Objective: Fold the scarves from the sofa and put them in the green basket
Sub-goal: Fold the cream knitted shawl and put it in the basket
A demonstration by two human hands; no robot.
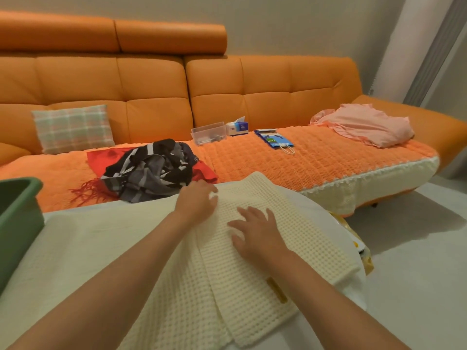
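A cream waffle-knit scarf [252, 286] lies spread across the white table in front of me, one part doubled over itself. My left hand [199, 200] lies on its far edge with fingers stretched out and thumb apart. My right hand [255, 232] presses flat on the doubled layer, fingers spread. On the sofa seat behind sit a crumpled black-and-grey striped scarf [151, 170] and, under it, a red fringed scarf [101, 160]. The green basket [17, 223] stands at the table's left edge; its inside is mostly out of view.
The orange sofa [278, 97] carries a plaid cushion [73, 127], a clear plastic box [208, 133], a tissue box [237, 127], a blue paper bag [275, 141] and a pink garment [366, 125]. Pale floor lies to the right. A yellow item [364, 253] peeks from under the table's right edge.
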